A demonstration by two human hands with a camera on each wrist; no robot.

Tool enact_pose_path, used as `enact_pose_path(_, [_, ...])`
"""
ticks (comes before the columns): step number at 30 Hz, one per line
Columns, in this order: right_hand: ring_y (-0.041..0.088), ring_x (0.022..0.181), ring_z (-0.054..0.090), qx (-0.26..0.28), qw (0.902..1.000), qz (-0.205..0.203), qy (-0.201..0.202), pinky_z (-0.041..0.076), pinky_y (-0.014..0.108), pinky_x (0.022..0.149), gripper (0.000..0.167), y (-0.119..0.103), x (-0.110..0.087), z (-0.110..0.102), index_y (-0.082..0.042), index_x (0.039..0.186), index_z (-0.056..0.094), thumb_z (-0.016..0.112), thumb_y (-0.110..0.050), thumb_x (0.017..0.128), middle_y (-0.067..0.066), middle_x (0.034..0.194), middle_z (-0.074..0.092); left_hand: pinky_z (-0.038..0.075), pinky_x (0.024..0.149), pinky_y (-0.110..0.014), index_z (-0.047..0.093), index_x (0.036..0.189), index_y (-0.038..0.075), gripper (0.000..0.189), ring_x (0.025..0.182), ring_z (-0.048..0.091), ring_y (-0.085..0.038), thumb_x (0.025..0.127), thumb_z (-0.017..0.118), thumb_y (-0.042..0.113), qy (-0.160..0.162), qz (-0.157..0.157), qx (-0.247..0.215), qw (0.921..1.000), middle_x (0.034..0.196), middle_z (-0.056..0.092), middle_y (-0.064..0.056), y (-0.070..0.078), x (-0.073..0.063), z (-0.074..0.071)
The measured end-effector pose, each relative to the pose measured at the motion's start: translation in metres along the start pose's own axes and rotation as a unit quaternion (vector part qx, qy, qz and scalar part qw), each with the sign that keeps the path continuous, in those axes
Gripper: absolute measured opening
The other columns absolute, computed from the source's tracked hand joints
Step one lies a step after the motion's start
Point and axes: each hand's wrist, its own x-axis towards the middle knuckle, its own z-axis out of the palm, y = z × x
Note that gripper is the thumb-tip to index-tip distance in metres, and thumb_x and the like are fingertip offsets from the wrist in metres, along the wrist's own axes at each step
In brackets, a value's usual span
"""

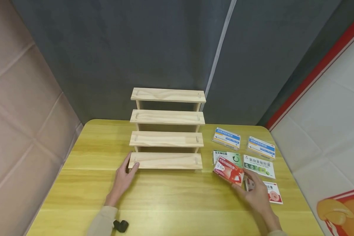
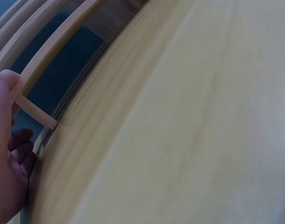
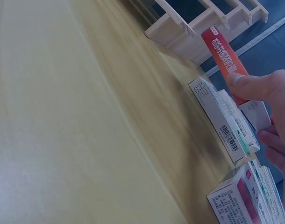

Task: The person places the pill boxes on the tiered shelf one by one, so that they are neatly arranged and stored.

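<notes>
A red medicine box (image 1: 228, 170) is held in my right hand (image 1: 255, 193), raised above the other boxes and pinched near its right end. In the right wrist view the thumb lies on the red box (image 3: 224, 58). My left hand (image 1: 124, 177) grips the left end of the lowest step of a wooden step rack (image 1: 165, 161). Its thumb is on top of the board, while the other fingers go round the side. The left wrist view shows the thumb on the board's edge (image 2: 51, 44) and the fingers curled below.
Right of the rack lie two blue-and-white boxes (image 1: 227, 138), a green-and-white box (image 1: 234, 158), partly covered by the red box, a white-and-green box (image 1: 259, 166) and a white-and-red box (image 1: 273, 192). A dark partition (image 1: 165, 42) stands behind the table; padded walls flank it.
</notes>
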Motion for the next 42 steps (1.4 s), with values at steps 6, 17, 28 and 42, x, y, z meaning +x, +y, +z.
enact_pose_path(6, [-0.005, 0.112, 0.054, 0.023, 0.9974, 0.005, 0.068, 0.036, 0.005, 0.097, 0.082, -0.001, 0.006, 0.006, -0.005, 0.136, 0.06, 0.097, -0.012, 0.063, 0.009, 0.129, 0.065, 0.025, 0.124, -0.063, 0.028, 0.161, 0.026, 0.07, 0.152, 0.027, -0.043, 0.102, 0.058, 0.047, 0.007, -0.013, -0.008, 0.9999, 0.166, 0.028, -0.012, -0.001, 0.001, -0.001])
enact_pose_path(17, [-0.006, 0.114, 0.054, 0.053, 0.9883, 0.005, 0.143, 0.05, 0.009, 0.089, 0.08, -0.015, 0.018, 0.015, -0.004, 0.134, 0.062, 0.097, -0.006, 0.062, 0.013, 0.13, 0.065, 0.025, 0.123, -0.064, 0.031, 0.16, 0.026, 0.07, 0.152, 0.026, -0.043, 0.101, 0.06, 0.047, 0.009, -0.019, -0.013, 0.9997, 0.166, 0.029, -0.012, -0.003, 0.0, -0.003])
enact_pose_path(28, [-0.015, 0.114, 0.051, 0.083, 0.9776, -0.041, 0.189, 0.041, 0.0, 0.099, 0.077, -0.024, 0.033, 0.025, 0.001, 0.13, 0.064, 0.096, -0.001, 0.061, 0.019, 0.124, 0.066, 0.024, 0.125, -0.06, 0.032, 0.16, 0.028, 0.069, 0.153, 0.027, -0.039, 0.1, 0.061, 0.049, 0.012, -0.017, -0.018, 0.9996, 0.166, 0.029, -0.007, -0.003, 0.001, -0.002])
enact_pose_path(42, [0.001, 0.12, 0.054, 0.095, 0.9691, -0.024, 0.226, 0.041, 0.005, 0.102, 0.074, -0.058, 0.059, 0.033, -0.005, 0.134, 0.063, 0.095, -0.009, 0.068, 0.014, 0.131, 0.063, 0.025, 0.125, -0.06, 0.032, 0.16, 0.026, 0.069, 0.152, 0.029, -0.04, 0.1, 0.061, 0.046, 0.018, 0.001, -0.012, 0.9998, 0.166, 0.03, -0.01, -0.003, 0.0, -0.001])
